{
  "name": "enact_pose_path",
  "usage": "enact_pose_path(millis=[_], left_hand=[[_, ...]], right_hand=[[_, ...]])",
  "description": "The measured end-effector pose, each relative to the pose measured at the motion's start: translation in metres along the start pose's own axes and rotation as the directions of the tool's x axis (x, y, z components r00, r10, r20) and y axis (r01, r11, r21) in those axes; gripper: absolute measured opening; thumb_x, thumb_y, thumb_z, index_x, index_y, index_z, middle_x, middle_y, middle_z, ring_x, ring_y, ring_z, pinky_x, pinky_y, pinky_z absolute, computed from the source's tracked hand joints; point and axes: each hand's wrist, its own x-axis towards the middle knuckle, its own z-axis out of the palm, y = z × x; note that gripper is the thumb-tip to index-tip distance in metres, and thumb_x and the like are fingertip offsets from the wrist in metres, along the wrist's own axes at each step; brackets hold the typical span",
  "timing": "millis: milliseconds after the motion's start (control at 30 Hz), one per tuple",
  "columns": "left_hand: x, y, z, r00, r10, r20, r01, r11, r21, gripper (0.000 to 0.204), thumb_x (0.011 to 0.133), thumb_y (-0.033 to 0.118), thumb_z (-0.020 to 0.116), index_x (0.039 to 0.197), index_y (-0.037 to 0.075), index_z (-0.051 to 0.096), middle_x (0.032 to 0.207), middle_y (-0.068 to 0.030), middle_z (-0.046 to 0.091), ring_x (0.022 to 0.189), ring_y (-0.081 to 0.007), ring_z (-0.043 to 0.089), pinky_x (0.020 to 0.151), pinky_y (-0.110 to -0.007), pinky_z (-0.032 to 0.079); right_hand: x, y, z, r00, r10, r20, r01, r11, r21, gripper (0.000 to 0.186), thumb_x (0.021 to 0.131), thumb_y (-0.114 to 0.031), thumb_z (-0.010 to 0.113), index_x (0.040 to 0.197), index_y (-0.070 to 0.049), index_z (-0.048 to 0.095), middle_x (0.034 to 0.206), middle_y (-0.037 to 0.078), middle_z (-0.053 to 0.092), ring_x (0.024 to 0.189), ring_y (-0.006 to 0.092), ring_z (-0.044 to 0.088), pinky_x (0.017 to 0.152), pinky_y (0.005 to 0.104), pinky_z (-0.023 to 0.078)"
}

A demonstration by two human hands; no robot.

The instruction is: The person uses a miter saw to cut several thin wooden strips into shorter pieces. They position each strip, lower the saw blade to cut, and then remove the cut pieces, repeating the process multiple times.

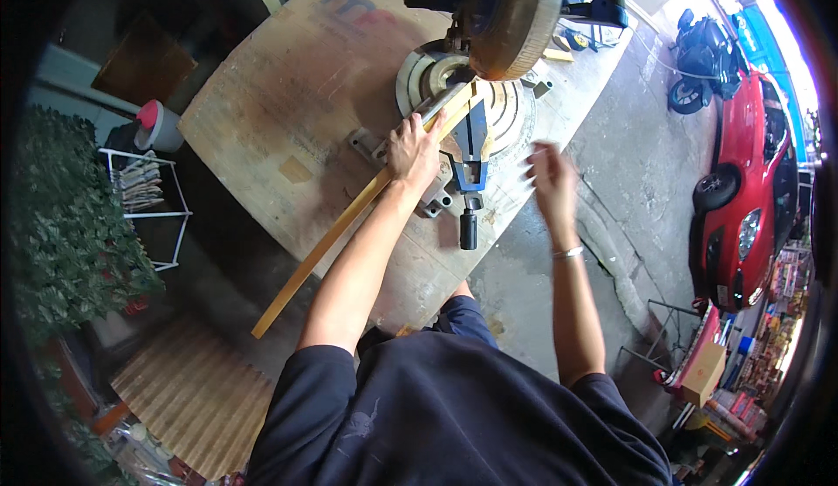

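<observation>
A: What lies nearest?

B: A corrugated sheet (196, 390) on the floor, lower left, beside leafy plants (70, 224).

A: And the hands?

B: The left hand (415, 152) presses flat on a long yellow wooden strip (349, 215), fingers closed over it, on the desk (279, 110). The right hand (550, 176) hangs open, blurred, touching nothing.

A: Beyond?

B: The strip runs under the mitre saw (489, 14), whose raised blade guard hides its far end. A red car (742, 189) stands right.
</observation>
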Motion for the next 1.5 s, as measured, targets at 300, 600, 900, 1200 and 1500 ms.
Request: enact_pose_path(millis=[300, 600, 900, 1200, 1500], left_hand=[[0.006, -0.004, -0.025, 0.996, 0.043, 0.08, -0.043, 0.999, 0.0, 0.078, 0.085, 0.021, 0.072, 0.154, 0.036, 0.039, 0.116, -0.0167, 0.054, 0.108, -0.0354, 0.058, 0.088, -0.053, 0.049], [0.009, -0.003, -0.023, 0.998, 0.037, 0.058, -0.036, 0.999, -0.017, 0.063, 0.091, 0.016, 0.06, 0.15, 0.034, 0.047, 0.113, -0.0159, 0.057, 0.107, -0.0364, 0.058, 0.09, -0.05, 0.048], [0.003, 0.004, -0.021, 0.999, -0.02, -0.028, 0.019, 1.0, -0.009, 0.047, 0.091, 0.014, 0.064, 0.137, 0.023, 0.064, 0.125, -0.0097, 0.062, 0.111, -0.0319, 0.06, 0.092, -0.046, 0.046], [-0.067, -0.02, -0.058, 0.98, -0.138, -0.144, 0.116, 0.982, -0.15, 0.032, 0.085, 0.018, 0.075, 0.117, 0.014, 0.073, 0.139, -0.0116, 0.059, 0.123, -0.034, 0.058, 0.103, -0.045, 0.043], [-0.168, -0.079, -0.093, 0.903, -0.372, 0.216, 0.408, 0.9, -0.154, 0.034, 0.096, 0.016, 0.063, 0.124, -0.001, 0.055, 0.115, -0.0235, 0.06, 0.108, -0.0458, 0.058, 0.091, -0.047, 0.049]], right_hand=[[0.018, 0.027, 0.146, 0.978, -0.077, 0.195, 0.118, 0.971, -0.209, 0.033, 0.093, -0.011, 0.061, 0.124, -0.001, 0.058, 0.101, 0.022, 0.062, 0.08, 0.0409, 0.066, 0.075, 0.0471, 0.055], [0.026, 0.037, 0.144, 0.903, -0.375, 0.211, 0.422, 0.866, -0.269, 0.037, 0.091, -0.018, 0.06, 0.12, 0.003, 0.056, 0.125, 0.021, 0.058, 0.115, 0.0353, 0.057, 0.099, 0.0435, 0.044], [0.033, 0.045, 0.13, 0.841, -0.496, 0.216, 0.539, 0.798, -0.268, 0.055, 0.089, -0.017, 0.065, 0.14, -0.002, 0.052, 0.118, 0.015, 0.062, 0.117, 0.0296, 0.058, 0.101, 0.0407, 0.044], [0.045, 0.049, 0.123, 0.822, -0.49, 0.291, 0.552, 0.811, -0.196, 0.055, 0.086, -0.011, 0.061, 0.138, 0.004, 0.05, 0.116, 0.014, 0.061, 0.115, 0.028, 0.057, 0.101, 0.0392, 0.044], [0.046, 0.052, 0.12, 0.793, -0.498, 0.352, 0.583, 0.788, -0.198, 0.054, 0.087, -0.01, 0.056, 0.139, 0.003, 0.047, 0.12, 0.016, 0.059, 0.119, 0.0293, 0.055, 0.103, 0.0408, 0.043]])
